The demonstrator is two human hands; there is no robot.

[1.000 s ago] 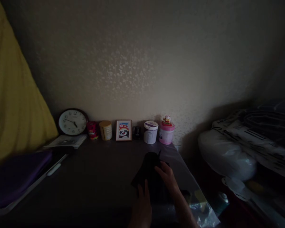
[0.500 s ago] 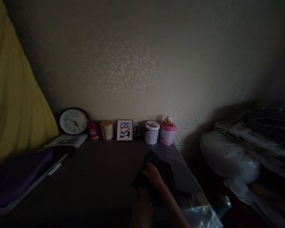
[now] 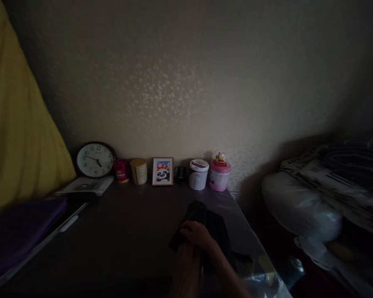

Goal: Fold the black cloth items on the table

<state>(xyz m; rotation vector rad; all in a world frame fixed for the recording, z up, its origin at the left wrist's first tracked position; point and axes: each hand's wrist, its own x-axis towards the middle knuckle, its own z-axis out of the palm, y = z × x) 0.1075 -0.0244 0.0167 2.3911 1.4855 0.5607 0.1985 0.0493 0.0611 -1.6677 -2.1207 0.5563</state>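
Observation:
A crumpled piece of black cloth [image 3: 217, 225] lies on the dark tabletop [image 3: 127, 231], with a thin strap-like end [image 3: 243, 257] trailing right. My right hand [image 3: 197, 234] rests over its middle, the fingers bent and closed on the fabric. Just below, my left hand [image 3: 186, 260] has its fingers together on the near-left part of the cloth, partly covered by my right hand. Dim light hides the fingertips and the folds beneath both hands.
Along the wall stand a clock [image 3: 95, 160], a red canister [image 3: 121, 171], a yellow tub [image 3: 139, 171], a panda picture frame [image 3: 163, 171], a white tub [image 3: 199, 175] and a pink tub [image 3: 219, 177]. A purple case [image 3: 25, 231] lies left. Bagged bedding [image 3: 301, 203] sits beyond the table's right edge.
My right hand has moved left and down over the cloth, towards my left hand. The cloth's left part has shifted slightly left.

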